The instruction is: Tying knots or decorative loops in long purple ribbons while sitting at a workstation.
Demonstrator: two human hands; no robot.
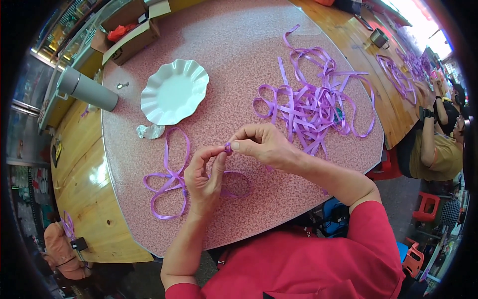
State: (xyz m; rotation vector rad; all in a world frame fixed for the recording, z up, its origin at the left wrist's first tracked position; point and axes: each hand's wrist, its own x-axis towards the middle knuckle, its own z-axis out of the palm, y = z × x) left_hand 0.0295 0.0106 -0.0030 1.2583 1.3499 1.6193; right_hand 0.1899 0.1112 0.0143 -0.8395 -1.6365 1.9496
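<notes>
Both my hands meet over the middle of the pink speckled table, fingertips nearly touching. Between them is a small purple ribbon piece (228, 147), perhaps folded or knotted; its detail is too small to make out. My left hand (205, 172) pinches it from the left, and my right hand (261, 144) holds it between thumb and forefinger. Beneath and beside my left hand lies a looped purple ribbon (169, 182), its loops spread like petals. To the right of my right hand rests a tangled heap of purple ribbons (313, 107).
A white scalloped dish (175, 92) stands beyond my left hand, with crumpled white paper (150, 131) beside it. At the far left are a grey tumbler (89, 88) and an open cardboard box (132, 42). Other people sit right and lower left; a metal mug (379, 38) stands far right.
</notes>
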